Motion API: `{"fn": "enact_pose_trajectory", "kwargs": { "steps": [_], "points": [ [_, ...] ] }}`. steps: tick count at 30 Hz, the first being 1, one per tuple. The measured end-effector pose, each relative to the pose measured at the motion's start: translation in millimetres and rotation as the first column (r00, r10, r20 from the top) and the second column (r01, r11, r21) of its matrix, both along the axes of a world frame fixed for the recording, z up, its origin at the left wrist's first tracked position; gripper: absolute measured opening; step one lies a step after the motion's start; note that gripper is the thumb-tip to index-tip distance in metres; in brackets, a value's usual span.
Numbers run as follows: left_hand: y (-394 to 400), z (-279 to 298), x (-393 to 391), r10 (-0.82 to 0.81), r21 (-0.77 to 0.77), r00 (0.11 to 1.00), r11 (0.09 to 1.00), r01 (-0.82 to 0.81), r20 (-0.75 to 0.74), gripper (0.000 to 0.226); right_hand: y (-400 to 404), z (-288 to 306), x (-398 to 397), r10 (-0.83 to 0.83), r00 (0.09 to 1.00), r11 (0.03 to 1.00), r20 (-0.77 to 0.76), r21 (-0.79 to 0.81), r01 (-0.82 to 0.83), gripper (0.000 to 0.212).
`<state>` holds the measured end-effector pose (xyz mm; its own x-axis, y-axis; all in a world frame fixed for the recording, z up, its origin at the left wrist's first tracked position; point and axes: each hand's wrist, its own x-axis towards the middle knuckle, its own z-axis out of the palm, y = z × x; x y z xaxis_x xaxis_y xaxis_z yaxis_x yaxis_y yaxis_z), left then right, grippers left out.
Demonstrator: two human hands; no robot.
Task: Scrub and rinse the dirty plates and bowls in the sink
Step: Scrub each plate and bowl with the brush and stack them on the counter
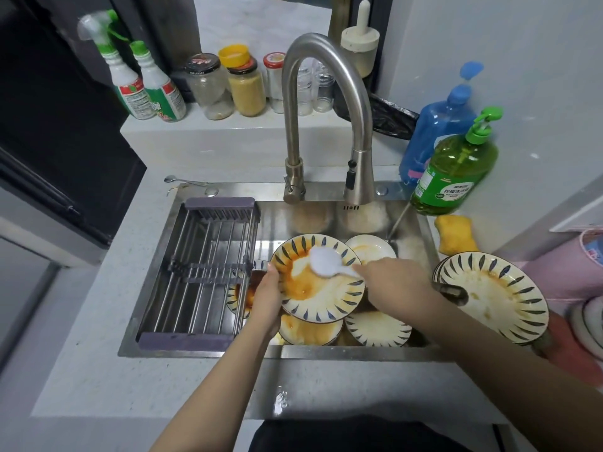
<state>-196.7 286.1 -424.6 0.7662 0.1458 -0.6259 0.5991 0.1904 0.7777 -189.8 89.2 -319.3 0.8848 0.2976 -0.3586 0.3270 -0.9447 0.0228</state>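
My left hand (266, 296) grips the left rim of a patterned plate (326, 298) smeared with orange sauce, held tilted over the steel sink (326, 352). My right hand (390, 280) holds a white dish brush (324, 261), whose head rests on the plate's upper middle. Below and around it in the sink lie more dirty dishes: a plate (311, 331) under the held one, another plate (378, 329) at the front right, a bowl (370, 247) at the back, and a stained one (239, 296) at the left, partly hidden.
A drying rack (202, 272) spans the sink's left part. The faucet (326, 102) arches above the basin. Dirty plates (496, 291) stack on the right counter beside a yellow sponge (455, 234). Green soap (453, 171) and blue soap (440, 122) bottles stand at the back right.
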Motion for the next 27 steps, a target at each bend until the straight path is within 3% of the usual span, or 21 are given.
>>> {"fn": "enact_pose_trajectory", "kwargs": {
  "steps": [2,4,7,10,14,16,19,23,25,27],
  "points": [
    [-0.3,2.2,1.1,-0.035,0.013,0.999,0.999,0.035,0.005,0.057,3.9,-3.1,1.8,-0.026,0.998,1.000,0.063,0.002,0.026,0.057],
    [-2.5,3.3,3.1,-0.052,0.086,0.998,0.995,0.049,0.035,0.063,14.2,-4.9,-1.1,0.016,0.999,0.999,0.028,0.047,-0.017,0.062],
    [-2.8,6.3,5.5,-0.045,0.102,0.999,0.994,0.043,0.018,0.069,13.3,0.7,-6.1,0.125,0.990,0.990,-0.062,0.079,-0.120,0.056],
    [4.5,3.3,6.0,0.001,0.034,1.000,0.999,-0.001,0.001,0.062,-5.7,8.5,-2.2,0.064,0.987,0.998,-0.145,0.036,-0.059,0.046],
    [5.0,1.1,5.9,-0.062,0.070,0.997,0.996,0.058,0.051,0.062,-2.3,6.0,8.6,-0.025,1.000,0.999,0.018,-0.028,0.025,0.051],
    [1.0,7.0,7.0,-0.103,0.098,0.992,0.991,0.095,0.077,0.064,8.5,4.2,5.1,0.010,1.000,0.999,0.001,0.039,-0.010,0.059],
    [2.9,12.7,10.9,-0.086,0.109,0.994,0.991,0.078,0.072,0.066,4.4,8.7,-8.2,0.106,0.993,0.991,-0.054,0.089,-0.101,0.054],
    [9.6,12.6,9.8,-0.065,0.065,0.997,0.996,0.062,0.046,0.050,-13.7,13.4,4.3,-0.016,0.999,1.000,-0.044,-0.011,0.016,0.048],
    [5.4,14.3,8.0,-0.128,0.113,0.989,0.986,0.119,0.071,0.052,-4.9,12.8,6.9,-0.028,0.999,0.999,0.020,-0.023,0.028,0.053],
    [0.8,16.3,8.9,-0.149,0.161,0.984,0.978,0.132,0.094,0.059,5.3,10.4,0.6,0.027,1.000,0.999,-0.015,0.024,-0.026,0.056]
  ]
}}
